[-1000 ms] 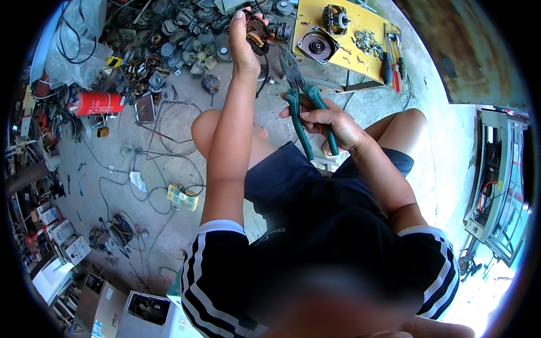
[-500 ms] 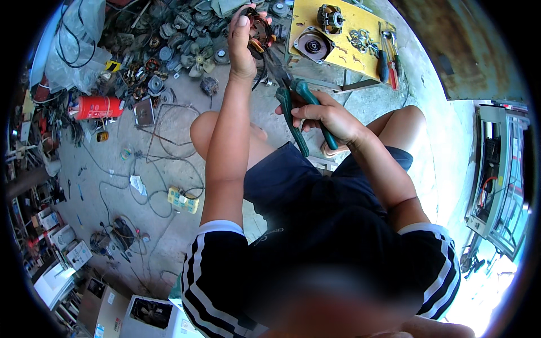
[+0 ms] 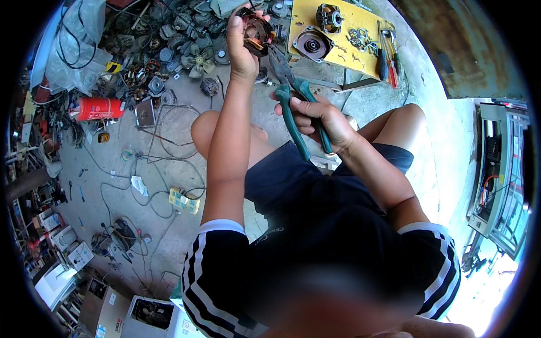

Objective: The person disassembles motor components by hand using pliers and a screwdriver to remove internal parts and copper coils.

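Two hands are at work, both with fingers closed around something. The left hand [image 3: 242, 52], raised at the top, grips a ring-shaped motor core with copper windings [image 3: 258, 42]; its thumb lies up along the near side, and the other fingertips show past the far rim, partly hidden by the core. The right hand [image 3: 321, 117] holds a pair of green-handled pliers [image 3: 283, 72]. Its thumb reaches across the right-hand handle, some fingers curl in the gap between the handles, and one fingertip shows beyond the left-hand handle. The handles stand well apart. The pliers' nose points up toward the lower edge of the core; whether it touches the windings or bites on anything, I cannot tell.

Just right of the core stands a low yellow tabletop [image 3: 360, 19]. On it sit a round dark motor cover [image 3: 313, 44], a second motor part [image 3: 329, 18], a cluster of small metal pieces [image 3: 362, 39] and a red-handled tool [image 3: 392, 76]. Left of the core spreads a heap of motor parts [image 3: 186, 45], with a red cylinder [image 3: 100, 109] lying near it.
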The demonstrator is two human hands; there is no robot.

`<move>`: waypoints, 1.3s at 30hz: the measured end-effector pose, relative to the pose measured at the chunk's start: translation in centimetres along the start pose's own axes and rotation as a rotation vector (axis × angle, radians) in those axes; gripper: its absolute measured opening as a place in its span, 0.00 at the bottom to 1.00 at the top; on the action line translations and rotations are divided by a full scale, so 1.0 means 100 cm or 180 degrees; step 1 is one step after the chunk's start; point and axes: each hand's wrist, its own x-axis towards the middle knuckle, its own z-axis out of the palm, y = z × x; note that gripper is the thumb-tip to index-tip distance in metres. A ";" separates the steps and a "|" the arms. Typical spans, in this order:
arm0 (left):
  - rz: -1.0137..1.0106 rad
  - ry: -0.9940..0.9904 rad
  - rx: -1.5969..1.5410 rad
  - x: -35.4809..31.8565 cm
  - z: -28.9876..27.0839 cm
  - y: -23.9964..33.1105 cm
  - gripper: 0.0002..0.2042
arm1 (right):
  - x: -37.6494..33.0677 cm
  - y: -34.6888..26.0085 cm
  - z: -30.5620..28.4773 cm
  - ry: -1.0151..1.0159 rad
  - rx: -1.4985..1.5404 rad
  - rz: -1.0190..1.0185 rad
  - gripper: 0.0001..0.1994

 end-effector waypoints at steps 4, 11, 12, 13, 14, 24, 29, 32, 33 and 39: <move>-0.0291 0.0471 -0.0918 0.004 -0.002 -0.005 0.30 | 0.005 0.007 0.005 -0.0479 0.1054 0.0018 0.24; -0.0740 0.0903 -0.1350 0.005 -0.012 -0.011 0.32 | 0.014 0.009 -0.001 -0.1278 0.2003 0.0138 0.24; -0.0736 0.0916 -0.1355 0.005 -0.013 -0.012 0.32 | 0.013 0.009 -0.001 -0.1242 0.2037 0.0144 0.24; -0.0733 0.0937 -0.1354 0.005 -0.012 -0.011 0.32 | 0.013 0.010 -0.001 -0.1207 0.2077 0.0157 0.24; -0.0720 0.0932 -0.1374 0.005 -0.012 -0.010 0.32 | 0.012 0.009 0.001 -0.1078 0.2054 0.0188 0.25; -0.0265 0.0416 -0.1350 0.009 -0.013 0.009 0.34 | 0.001 -0.001 -0.018 -0.0251 -0.0113 0.0322 0.22; -0.0046 0.0132 -0.0977 0.007 -0.016 0.012 0.30 | -0.011 -0.007 -0.007 -0.0123 -0.0483 0.0216 0.22; -0.0167 -0.0031 -0.0999 0.006 -0.014 0.016 0.28 | -0.012 -0.016 -0.003 -0.0168 -0.0617 0.0156 0.21; -0.0198 -0.0196 -0.1020 0.007 -0.015 0.017 0.28 | -0.012 -0.020 -0.002 -0.0210 -0.0660 0.0150 0.21; -0.0113 -0.0823 0.0521 0.004 -0.012 0.028 0.29 | -0.015 -0.040 0.002 -0.0101 -0.1013 0.0185 0.19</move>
